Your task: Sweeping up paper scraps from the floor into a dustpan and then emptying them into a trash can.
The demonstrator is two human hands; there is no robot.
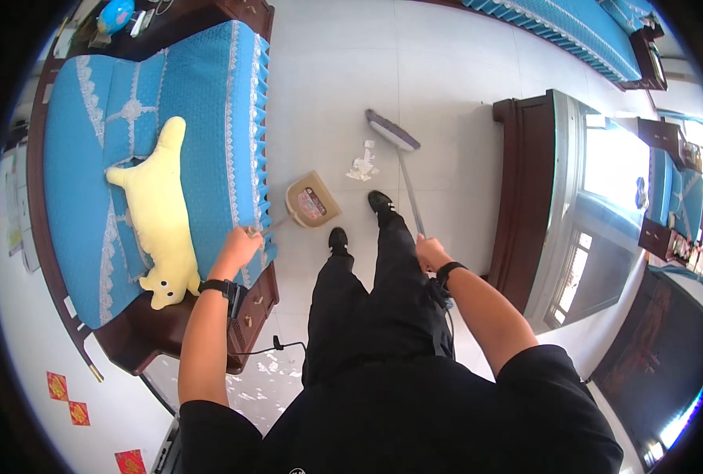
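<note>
My left hand is closed round the handle of a tan dustpan, whose pan rests low near the floor just ahead of my left shoe. In my right hand is the grey stick of a broom. Its purple-grey head lies on the floor farther ahead, tilted across. Between the broom head and the dustpan is a small heap of torn white paper scraps. The scraps touch neither of them.
A blue-covered wooden sofa with a yellow plush toy stands at left. At right is a dark wooden table with a shiny top. More white scraps lie on the floor at lower left. A cable hangs near my waist.
</note>
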